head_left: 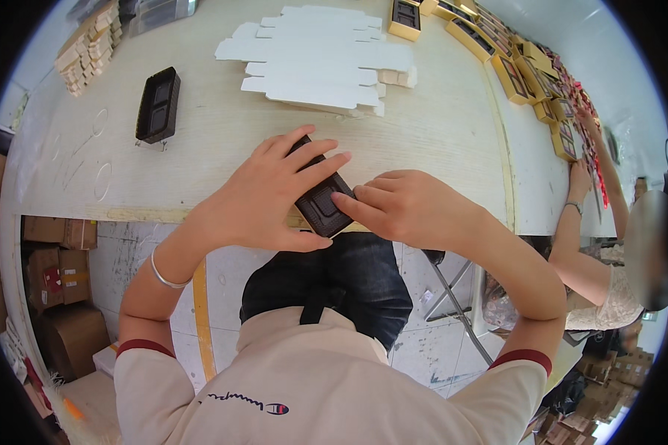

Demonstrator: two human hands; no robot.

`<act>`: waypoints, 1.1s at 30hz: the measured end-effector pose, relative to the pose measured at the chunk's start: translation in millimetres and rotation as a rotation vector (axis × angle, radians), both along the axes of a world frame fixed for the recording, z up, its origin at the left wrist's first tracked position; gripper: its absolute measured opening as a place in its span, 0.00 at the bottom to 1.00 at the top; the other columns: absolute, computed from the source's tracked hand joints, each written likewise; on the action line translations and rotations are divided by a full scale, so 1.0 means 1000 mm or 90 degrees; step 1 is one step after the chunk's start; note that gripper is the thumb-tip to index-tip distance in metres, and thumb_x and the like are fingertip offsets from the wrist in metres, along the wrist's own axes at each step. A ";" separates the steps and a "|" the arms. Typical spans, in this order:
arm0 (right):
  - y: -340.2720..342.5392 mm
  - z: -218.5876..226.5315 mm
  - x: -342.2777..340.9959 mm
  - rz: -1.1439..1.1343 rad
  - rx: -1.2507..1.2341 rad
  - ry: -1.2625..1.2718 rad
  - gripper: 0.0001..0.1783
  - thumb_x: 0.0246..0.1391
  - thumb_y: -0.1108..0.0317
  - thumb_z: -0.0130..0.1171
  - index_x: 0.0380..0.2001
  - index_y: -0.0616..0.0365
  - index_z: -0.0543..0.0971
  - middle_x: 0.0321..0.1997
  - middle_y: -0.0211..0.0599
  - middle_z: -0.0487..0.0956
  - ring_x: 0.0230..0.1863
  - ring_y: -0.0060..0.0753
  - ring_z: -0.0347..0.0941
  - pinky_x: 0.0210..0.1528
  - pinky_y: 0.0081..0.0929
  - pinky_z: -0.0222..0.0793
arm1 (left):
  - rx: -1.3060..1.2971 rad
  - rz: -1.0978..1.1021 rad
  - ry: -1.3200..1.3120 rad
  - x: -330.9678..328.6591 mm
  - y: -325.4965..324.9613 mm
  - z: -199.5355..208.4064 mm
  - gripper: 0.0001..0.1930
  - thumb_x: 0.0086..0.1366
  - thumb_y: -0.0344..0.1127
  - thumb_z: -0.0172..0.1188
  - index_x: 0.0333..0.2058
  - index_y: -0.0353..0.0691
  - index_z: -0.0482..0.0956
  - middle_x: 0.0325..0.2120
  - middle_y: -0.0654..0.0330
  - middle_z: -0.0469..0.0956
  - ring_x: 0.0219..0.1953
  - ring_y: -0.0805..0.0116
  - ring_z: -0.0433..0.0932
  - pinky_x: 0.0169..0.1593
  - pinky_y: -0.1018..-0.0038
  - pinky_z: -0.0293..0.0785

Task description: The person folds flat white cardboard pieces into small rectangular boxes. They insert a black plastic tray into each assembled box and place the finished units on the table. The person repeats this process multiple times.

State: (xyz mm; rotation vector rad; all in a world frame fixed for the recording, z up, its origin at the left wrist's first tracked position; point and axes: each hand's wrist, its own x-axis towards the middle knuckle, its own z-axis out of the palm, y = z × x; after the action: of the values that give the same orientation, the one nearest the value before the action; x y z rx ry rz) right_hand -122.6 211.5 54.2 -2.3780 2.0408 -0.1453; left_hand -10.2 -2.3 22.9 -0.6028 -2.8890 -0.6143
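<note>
A dark brown plastic tray (323, 211) with moulded hollows lies tilted at the table's near edge, in front of my body. A thin gold-coloured edge shows along its lower left side. My left hand (263, 189) spans it from the left, fingers spread across its far part and thumb at its near end, holding it. From the right, my right hand (408, 204) reaches in with the index finger pressed into the tray and the other fingers curled; its thumb is mostly hidden. Another dark plastic tray (158, 105) lies apart at the left.
Flat white carton blanks (312, 59) are stacked at the table's far middle. Folded pale card pieces (89, 48) stand far left. Several gold boxes (512, 78) line the right side, where another person's arm (580, 185) reaches. Brown cartons (59, 278) sit below the table, left.
</note>
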 end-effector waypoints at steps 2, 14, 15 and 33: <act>-0.002 -0.007 0.001 0.018 -0.035 0.048 0.24 0.44 0.69 0.61 0.48 0.62 0.76 0.28 0.33 0.74 0.31 0.33 0.76 0.37 0.26 0.73 | -0.030 -0.017 -0.009 -0.001 -0.002 0.002 0.44 0.44 0.52 0.70 0.61 0.49 0.67 0.62 0.53 0.62 0.65 0.42 0.54 0.64 0.50 0.56; -0.011 -0.005 0.017 -0.052 -0.057 -0.005 0.30 0.50 0.49 0.59 0.46 0.65 0.77 0.48 0.47 0.73 0.50 0.44 0.71 0.49 0.35 0.70 | -0.022 -0.032 0.021 -0.006 -0.020 -0.003 0.37 0.56 0.61 0.61 0.60 0.48 0.69 0.63 0.50 0.60 0.65 0.39 0.54 0.66 0.47 0.48; -0.009 -0.009 0.028 -0.065 -0.066 0.089 0.32 0.50 0.45 0.57 0.46 0.65 0.77 0.53 0.50 0.70 0.54 0.46 0.68 0.51 0.35 0.68 | -0.062 0.016 0.034 -0.001 -0.015 -0.006 0.36 0.58 0.59 0.58 0.61 0.46 0.67 0.64 0.49 0.58 0.66 0.39 0.52 0.67 0.47 0.47; 0.100 -0.014 -0.014 -0.519 -0.295 -0.107 0.30 0.42 0.74 0.60 0.53 0.63 0.73 0.58 0.53 0.72 0.57 0.54 0.70 0.59 0.42 0.65 | 0.248 0.185 0.238 0.029 -0.040 0.014 0.17 0.58 0.35 0.65 0.46 0.39 0.78 0.47 0.53 0.76 0.52 0.55 0.72 0.56 0.63 0.68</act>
State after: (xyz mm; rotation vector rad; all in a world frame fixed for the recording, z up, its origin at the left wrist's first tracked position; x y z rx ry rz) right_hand -136.8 311.5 40.5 -1.4282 2.9739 -0.8550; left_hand 18.3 -42.1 36.7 -0.2085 -2.3577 -0.8782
